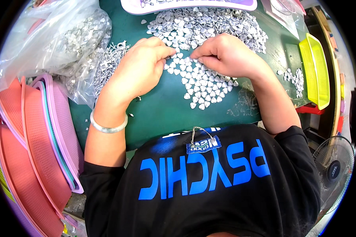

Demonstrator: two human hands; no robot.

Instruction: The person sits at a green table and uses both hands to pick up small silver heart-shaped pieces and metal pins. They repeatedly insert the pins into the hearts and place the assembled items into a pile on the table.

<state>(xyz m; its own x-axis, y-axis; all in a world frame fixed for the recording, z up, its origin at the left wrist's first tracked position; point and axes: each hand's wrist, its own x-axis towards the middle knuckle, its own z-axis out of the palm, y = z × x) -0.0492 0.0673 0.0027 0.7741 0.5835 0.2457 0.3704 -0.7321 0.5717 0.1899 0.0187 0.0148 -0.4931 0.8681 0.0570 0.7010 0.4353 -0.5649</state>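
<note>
- Working low over the green bench (pixel 154 114), both hands meet the loose spread of silvery hearts (pixel 203 85), which lies about mid-bench and trails toward the near edge.
- The left hand (pixel 144 63) comes in from the left side, its fingers (pixel 168 52) bent, tips at the spread's left fringe; whether they grasp a heart I cannot tell.
- The right hand (pixel 230 57) faces it across a small gap, its fingers (pixel 201 50) curled, tips down at the hearts; any grip on one is hidden.
- A dense heap of hearts (pixel 209 27) sits beyond the hands, toward the far edge.
- At the far edge, a lilac tray (pixel 146 10) holds more small silvery pieces.
- Toward the far left corner, a clear plastic bag (pixel 59 25) bulges with silvery pieces; a pile of thin metal pins (pixel 114 55) lies just beside it.
- Near the right edge, a small cluster of hearts (pixel 296 81) lies beside a tilted yellow-green basket (pixel 322 75); its contents cannot be made out.
- Beyond the left edge, salmon baskets (pixel 39 118) and a purple basket (pixel 65 118) stand nested on their sides, their insides mostly hidden.
</note>
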